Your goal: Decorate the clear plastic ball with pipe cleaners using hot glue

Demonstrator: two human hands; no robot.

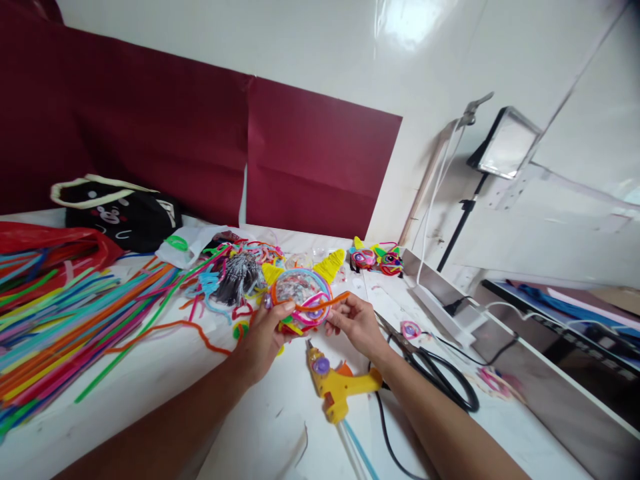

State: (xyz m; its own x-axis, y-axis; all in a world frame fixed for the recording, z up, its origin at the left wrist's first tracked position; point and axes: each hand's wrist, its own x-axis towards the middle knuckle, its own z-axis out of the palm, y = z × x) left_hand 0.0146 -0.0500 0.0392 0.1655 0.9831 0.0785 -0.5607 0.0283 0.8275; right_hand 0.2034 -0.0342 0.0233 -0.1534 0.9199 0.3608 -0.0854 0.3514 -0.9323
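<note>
My left hand [264, 333] grips a round craft piece [302, 289] wrapped in coloured pipe cleaners, with yellow pointed ears on top. My right hand [354, 319] pinches an orange pipe cleaner [323, 305] that runs across the front of the piece. Both hands are closed, held over the white table [165, 373]. Just below them lies a yellow glue gun [339, 385].
A big spread of coloured pipe cleaners [65, 320] covers the left of the table. Black scissors [434, 373] lie to the right, two finished craft faces [376, 259] sit behind. A black bag [120, 213], a red plastic bag [60, 241] and a power strip [440, 310] stand around.
</note>
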